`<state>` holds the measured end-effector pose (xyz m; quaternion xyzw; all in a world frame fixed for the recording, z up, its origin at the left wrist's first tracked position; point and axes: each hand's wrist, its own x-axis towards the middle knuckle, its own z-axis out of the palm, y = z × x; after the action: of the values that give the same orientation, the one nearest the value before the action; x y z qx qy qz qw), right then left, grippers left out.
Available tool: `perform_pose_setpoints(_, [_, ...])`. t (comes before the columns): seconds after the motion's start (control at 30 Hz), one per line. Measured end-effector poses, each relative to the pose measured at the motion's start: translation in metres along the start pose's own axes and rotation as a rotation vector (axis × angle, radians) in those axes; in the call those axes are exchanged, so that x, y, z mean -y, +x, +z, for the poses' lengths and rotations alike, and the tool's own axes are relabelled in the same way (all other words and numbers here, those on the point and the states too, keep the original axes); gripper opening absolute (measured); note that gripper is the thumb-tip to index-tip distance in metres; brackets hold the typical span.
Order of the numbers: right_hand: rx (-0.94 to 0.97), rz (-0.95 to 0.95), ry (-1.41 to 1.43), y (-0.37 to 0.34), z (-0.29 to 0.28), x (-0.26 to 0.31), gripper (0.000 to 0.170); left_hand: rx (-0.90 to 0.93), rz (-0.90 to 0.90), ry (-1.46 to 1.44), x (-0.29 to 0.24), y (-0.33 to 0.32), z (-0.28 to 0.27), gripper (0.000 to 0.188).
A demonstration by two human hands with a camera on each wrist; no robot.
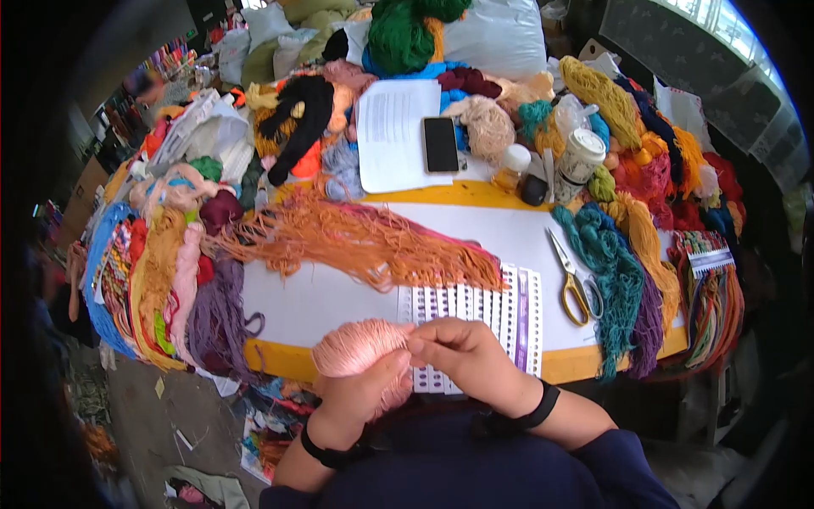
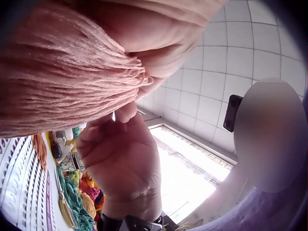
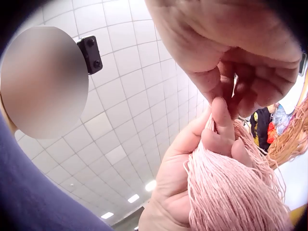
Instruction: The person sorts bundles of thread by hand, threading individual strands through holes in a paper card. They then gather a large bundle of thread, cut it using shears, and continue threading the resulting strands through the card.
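- Head view gives me the pink skein [image 1: 354, 346], held up at the near left of the punched cards [image 1: 514, 318], over the edge of the tabletop [image 1: 280, 305].
- The left hand [image 1: 349, 405] has its fingers curled closed round the skein, close to its gathered end.
- The right hand [image 1: 476, 360] has thumb and forefinger drawn together in a pinch at that end; I can't make out how many strands are between them.
- Done, as I judge it: the skein is gathered and in hand, its strands lying mostly side by side.
- Left, it seems: the detail at the gathered end, where both hands meet. I can't tell whether anything there is tied.
- I see no pink yarn on the cards.
- Scissors [image 1: 571, 270] lie right of the cards, untouched; an orange bundle [image 1: 365, 246] lies beyond them, out of both hands.
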<state>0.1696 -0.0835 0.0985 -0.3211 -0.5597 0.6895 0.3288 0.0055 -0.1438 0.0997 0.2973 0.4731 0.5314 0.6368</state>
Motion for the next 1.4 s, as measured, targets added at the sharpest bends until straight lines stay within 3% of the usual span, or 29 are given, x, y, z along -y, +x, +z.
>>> perform_pose_setpoints(0.47, [0.009,0.118,0.144,-0.002,0.001,0.005,0.016,0.050,0.023,-0.004,-0.007,-0.002,0.004,0.034])
perform_pose_setpoints(0.7, [0.056,0.076,0.177,-0.003,0.001,0.007,0.014,0.058,0.047,0.024,-0.002,-0.001,-0.001,0.034])
perform_pose_setpoints(1.23, [-0.035,0.097,0.218,-0.002,0.003,0.000,0.015,0.075,-0.013,-0.064,-0.001,-0.002,0.001,0.038])
perform_pose_setpoints(1.4, [-0.002,0.074,0.191,-0.001,0.005,-0.004,0.016,0.073,0.068,0.038,0.001,0.000,0.002,0.037])
